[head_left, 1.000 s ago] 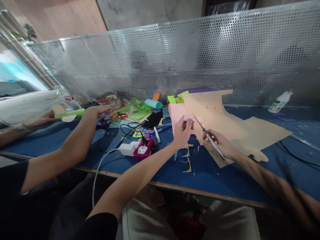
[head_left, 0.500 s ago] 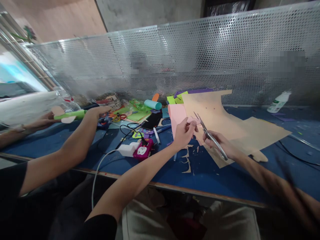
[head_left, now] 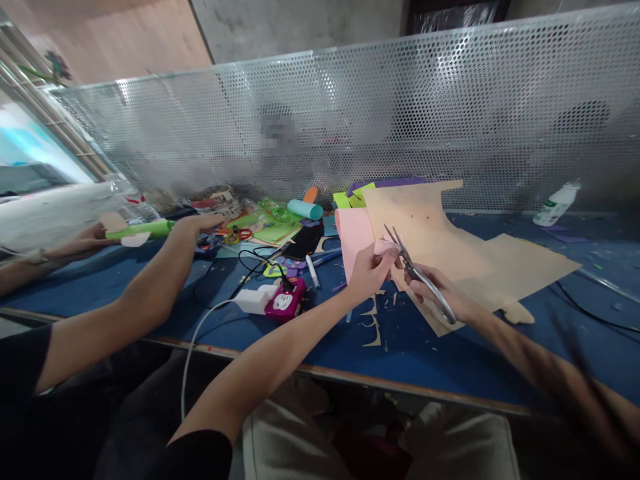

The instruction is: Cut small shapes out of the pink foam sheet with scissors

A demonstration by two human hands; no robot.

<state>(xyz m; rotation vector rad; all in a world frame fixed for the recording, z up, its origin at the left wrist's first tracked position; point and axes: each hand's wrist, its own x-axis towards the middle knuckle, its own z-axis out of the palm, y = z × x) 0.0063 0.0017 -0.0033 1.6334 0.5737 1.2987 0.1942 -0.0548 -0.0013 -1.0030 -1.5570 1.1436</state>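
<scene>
where the blue table (head_left: 410, 360) runs well to the left of the person's grip, a co-worker's one hand (head_left: 93, 239) is at the end of a green tube (head_left: 159, 229) bearing pale paper shapes (head_left: 135, 239), and another hand (head_left: 197, 223) of that co-worker is beyond the tube; what its fingers touch i can't tell. closer in, yet left of the grip, lie red-and-yellow scissors (head_left: 236, 235), then a magenta adapter (head_left: 286, 300) with a white plug (head_left: 255, 298) at its side, a black phone (head_left: 304, 241) behind it, a light blue paper roll (head_left: 305, 210) farther back and a white pen (head_left: 313, 272) near the left wrist. just behind the left hand (head_left: 367, 272) is a pink sheet (head_left: 354, 233), curled along one side. thumb and fingers of that hand are together, clamped on a small pink paper piece (head_left: 384, 247). on the near side of it are cut tan scraps (head_left: 373, 330). just to its right, the right hand (head_left: 443, 285) is wrapped around the handles of silver scissors (head_left: 406, 259); their blades are apart, right by the piece, though i can't tell if they touch it. behind and beneath this hand spreads a large tan sheet (head_left: 435, 233), and well to the right of the grip stands a white bottle (head_left: 557, 205).
</scene>
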